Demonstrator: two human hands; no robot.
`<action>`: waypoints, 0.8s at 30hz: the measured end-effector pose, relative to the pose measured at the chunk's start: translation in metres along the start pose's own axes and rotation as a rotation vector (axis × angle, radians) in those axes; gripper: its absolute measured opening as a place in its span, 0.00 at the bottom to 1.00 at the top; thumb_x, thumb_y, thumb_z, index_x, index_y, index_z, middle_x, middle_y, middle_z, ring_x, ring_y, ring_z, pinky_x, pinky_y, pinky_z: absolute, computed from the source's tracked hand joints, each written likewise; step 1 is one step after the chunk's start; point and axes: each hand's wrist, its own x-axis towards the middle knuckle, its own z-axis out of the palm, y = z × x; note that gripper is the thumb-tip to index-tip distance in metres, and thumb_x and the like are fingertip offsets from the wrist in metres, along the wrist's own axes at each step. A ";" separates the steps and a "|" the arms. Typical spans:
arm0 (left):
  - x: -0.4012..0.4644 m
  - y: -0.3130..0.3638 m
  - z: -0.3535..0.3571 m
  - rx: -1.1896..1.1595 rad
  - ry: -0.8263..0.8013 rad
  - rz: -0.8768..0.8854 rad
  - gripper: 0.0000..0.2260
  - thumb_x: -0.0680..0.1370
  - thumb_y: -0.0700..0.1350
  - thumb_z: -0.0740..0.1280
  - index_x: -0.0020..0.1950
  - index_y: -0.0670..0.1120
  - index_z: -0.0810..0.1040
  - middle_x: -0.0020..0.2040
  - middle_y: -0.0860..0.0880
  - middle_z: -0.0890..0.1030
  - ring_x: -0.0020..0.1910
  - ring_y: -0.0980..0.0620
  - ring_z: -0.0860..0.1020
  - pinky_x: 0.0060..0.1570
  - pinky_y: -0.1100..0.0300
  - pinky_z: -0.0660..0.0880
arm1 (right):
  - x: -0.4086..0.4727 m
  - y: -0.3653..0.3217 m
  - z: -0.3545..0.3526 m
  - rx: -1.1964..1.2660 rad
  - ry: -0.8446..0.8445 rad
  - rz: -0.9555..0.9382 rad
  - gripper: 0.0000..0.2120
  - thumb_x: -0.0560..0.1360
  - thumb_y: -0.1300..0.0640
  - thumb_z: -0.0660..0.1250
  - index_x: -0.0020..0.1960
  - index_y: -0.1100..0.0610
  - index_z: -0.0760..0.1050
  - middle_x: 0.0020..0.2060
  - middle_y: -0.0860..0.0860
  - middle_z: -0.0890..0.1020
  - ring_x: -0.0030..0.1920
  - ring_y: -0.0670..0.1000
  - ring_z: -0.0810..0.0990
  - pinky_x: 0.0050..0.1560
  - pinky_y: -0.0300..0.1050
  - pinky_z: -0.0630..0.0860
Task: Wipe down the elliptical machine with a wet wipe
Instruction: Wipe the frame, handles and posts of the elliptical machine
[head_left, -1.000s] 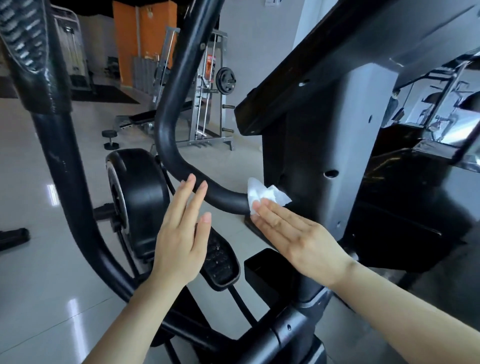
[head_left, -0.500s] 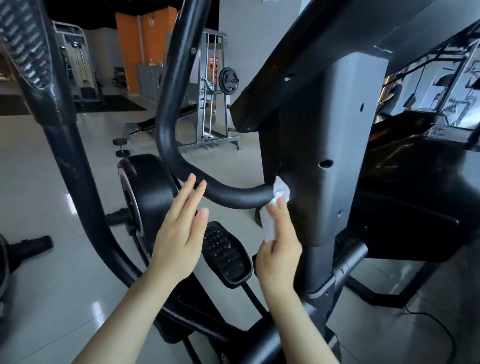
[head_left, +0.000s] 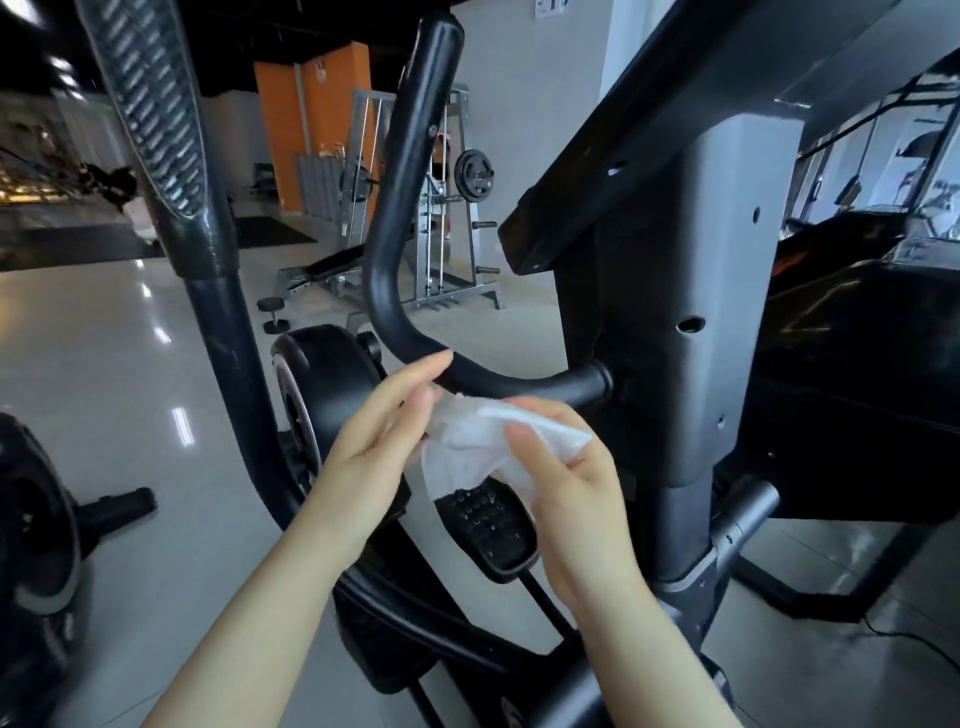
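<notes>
The elliptical machine fills the view: a grey centre column (head_left: 691, 291), a curved black handlebar (head_left: 395, 291) joining it, and a studded foot pedal (head_left: 488, 525) below. A crumpled white wet wipe (head_left: 467, 447) hangs just under the handlebar, off the machine. My right hand (head_left: 566, 478) grips the wipe with thumb and curled fingers. My left hand (head_left: 374, 441) pinches the wipe's left edge with its fingertips.
A second moving arm with a ribbed grip (head_left: 156, 130) stands at left, the flywheel housing (head_left: 327, 384) behind my hands. A weight rack (head_left: 457, 208) and bench sit farther back on the glossy floor. Another black machine (head_left: 857, 364) is at right.
My right hand has pulled the wipe away from the column and handlebar joint. My left hand has moved right and taken hold of the wipe's edge.
</notes>
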 end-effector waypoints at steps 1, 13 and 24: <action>0.002 0.004 0.000 0.007 -0.011 -0.050 0.14 0.77 0.56 0.63 0.61 0.62 0.78 0.61 0.63 0.78 0.61 0.61 0.76 0.62 0.53 0.75 | 0.002 -0.004 -0.002 0.056 -0.044 0.074 0.08 0.75 0.59 0.68 0.53 0.56 0.81 0.48 0.54 0.85 0.51 0.54 0.83 0.49 0.44 0.78; -0.007 0.013 0.002 0.015 -0.122 -0.196 0.11 0.70 0.46 0.74 0.52 0.50 0.83 0.49 0.47 0.82 0.47 0.53 0.83 0.44 0.62 0.79 | 0.015 -0.030 -0.013 -0.143 -0.021 0.078 0.25 0.78 0.46 0.63 0.37 0.69 0.70 0.34 0.55 0.71 0.38 0.52 0.71 0.40 0.48 0.66; -0.004 0.043 -0.013 0.331 0.460 0.223 0.11 0.77 0.51 0.69 0.34 0.54 0.76 0.33 0.58 0.75 0.31 0.60 0.72 0.33 0.69 0.66 | 0.028 -0.043 0.038 0.020 -0.417 0.234 0.13 0.74 0.57 0.68 0.58 0.57 0.80 0.50 0.58 0.85 0.51 0.58 0.84 0.44 0.53 0.82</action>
